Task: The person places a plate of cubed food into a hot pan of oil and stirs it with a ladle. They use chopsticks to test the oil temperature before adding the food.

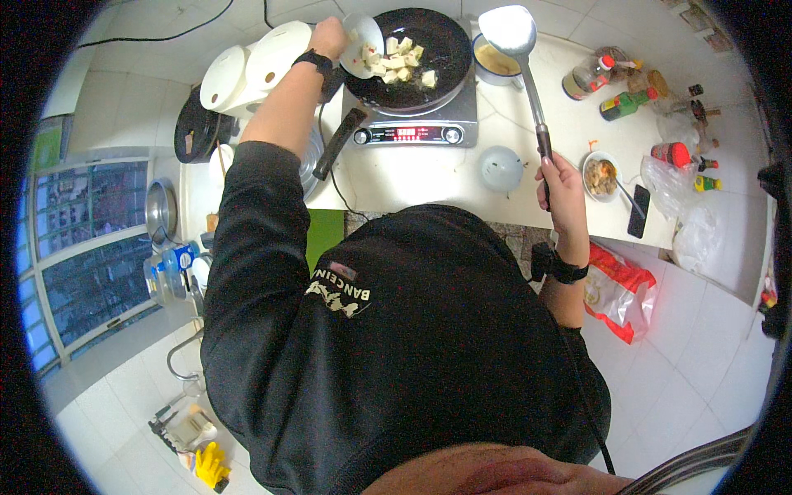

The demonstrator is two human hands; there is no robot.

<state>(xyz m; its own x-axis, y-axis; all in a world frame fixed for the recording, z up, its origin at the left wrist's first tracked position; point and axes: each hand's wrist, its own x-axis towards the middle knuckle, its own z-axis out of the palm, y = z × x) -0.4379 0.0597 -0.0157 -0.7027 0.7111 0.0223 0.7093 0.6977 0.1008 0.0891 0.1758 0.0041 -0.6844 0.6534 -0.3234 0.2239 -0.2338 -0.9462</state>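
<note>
My left hand (330, 39) grips a small white bowl (364, 35) and holds it tilted over the left part of a black frying pan (448, 51). White cubes that look like tofu (402, 59) lie in the pan and at the bowl's lip, with small red bits among those by the bowl. The pan sits on an induction cooker (411, 134) with a lit display, its black handle (340, 142) pointing toward me. My right hand (564, 188) is closed round the dark handle of a metal spatula (510, 35), held upright to the pan's right, clear of it.
Right of the cooker stand an enamel pot (498, 66) with yellowish contents, a round pale dish (502, 168), a food bowl (600, 176) with a utensil, and a phone (638, 212). Several bottles (629, 103) line the right wall. White containers (280, 56) stand left; a cable (337, 191) hangs below.
</note>
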